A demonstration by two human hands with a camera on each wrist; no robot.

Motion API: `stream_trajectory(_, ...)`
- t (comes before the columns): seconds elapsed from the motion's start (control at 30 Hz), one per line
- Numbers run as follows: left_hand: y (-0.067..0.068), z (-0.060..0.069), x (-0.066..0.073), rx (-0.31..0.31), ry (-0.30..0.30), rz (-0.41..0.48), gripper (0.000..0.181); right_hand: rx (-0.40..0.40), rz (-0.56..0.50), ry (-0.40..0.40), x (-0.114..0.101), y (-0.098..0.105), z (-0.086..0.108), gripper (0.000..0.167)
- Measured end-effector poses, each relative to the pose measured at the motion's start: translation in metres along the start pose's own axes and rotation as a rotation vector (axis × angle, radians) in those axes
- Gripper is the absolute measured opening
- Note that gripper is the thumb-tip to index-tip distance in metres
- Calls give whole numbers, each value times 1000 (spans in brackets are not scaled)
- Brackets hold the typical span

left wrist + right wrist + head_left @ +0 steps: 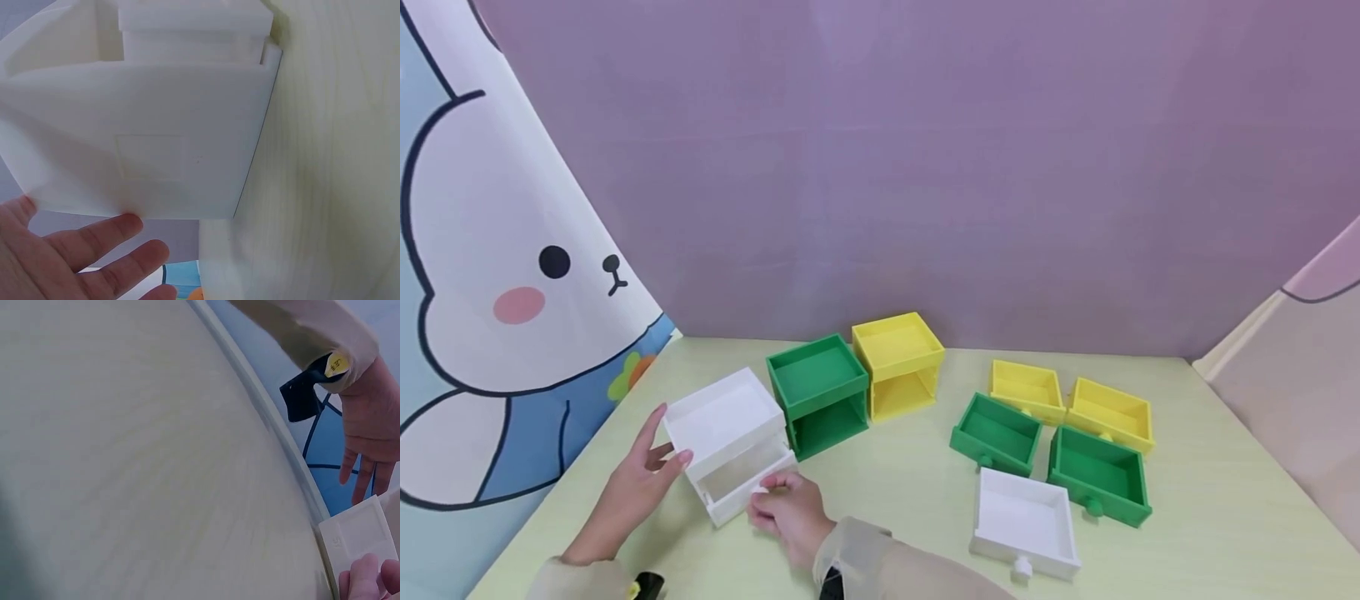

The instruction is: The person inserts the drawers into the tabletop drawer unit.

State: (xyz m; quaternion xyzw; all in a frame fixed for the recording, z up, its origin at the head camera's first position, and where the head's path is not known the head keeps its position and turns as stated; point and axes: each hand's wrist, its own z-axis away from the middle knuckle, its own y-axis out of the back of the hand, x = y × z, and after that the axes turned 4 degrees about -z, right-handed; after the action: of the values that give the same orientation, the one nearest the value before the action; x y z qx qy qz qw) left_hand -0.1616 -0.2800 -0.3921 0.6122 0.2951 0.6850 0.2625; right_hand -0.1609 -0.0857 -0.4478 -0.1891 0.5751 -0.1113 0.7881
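A white mini cabinet (726,421) stands at the left of the table, its top a shallow tray. My left hand (638,487) holds its left side, with the thumb toward the front and fingertips at the back edge. In the left wrist view, that hand's fingers (94,240) are spread at the edge of the cabinet wall (153,156). A white drawer (748,490) sits low in the cabinet's front opening. At its front, my right hand (793,512) pinches the knob, mostly hidden by the fingers. The right wrist view catches fingertips (365,578) beside the white cabinet (359,534).
A green cabinet (820,375) and a yellow cabinet (898,342), both with open fronts, stand to the right. Farther right lie loose drawers: two yellow (1026,385), two green (1000,429) and one white (1026,517). A purple cloth backdrop (925,167) rises behind the table.
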Motion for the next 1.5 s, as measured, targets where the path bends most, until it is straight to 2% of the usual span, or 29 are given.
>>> stream_trajectory(0.17,0,0,0,17,-22,-3,86,18,37,22,-2,-3,-3,15)
stream_trajectory(0.53,-2,-1,3,3,-11,17,87,98,79,32,-3,-8,-3,15)
stream_trajectory(0.63,-2,-2,3,4,-10,24,87,88,79,33,-4,-8,-3,15)
stream_trajectory(0.73,-4,-2,3,6,-20,25,87,46,65,29,-7,-1,-1,20)
stream_trajectory(0.87,-6,-3,4,5,-36,28,87,-38,114,2,-14,17,10,27)
stream_trajectory(1.03,-5,-3,3,1,-31,18,87,-155,327,-57,-36,48,28,25)
stream_trajectory(1.2,-4,-1,1,4,-25,40,87,-342,505,-119,-69,85,45,18)
stream_trajectory(1.33,-3,0,0,16,-37,40,85,-475,574,-125,-96,119,60,19)
stream_trajectory(1.5,-1,-1,-1,9,-18,19,86,-509,597,-107,-120,163,78,23)
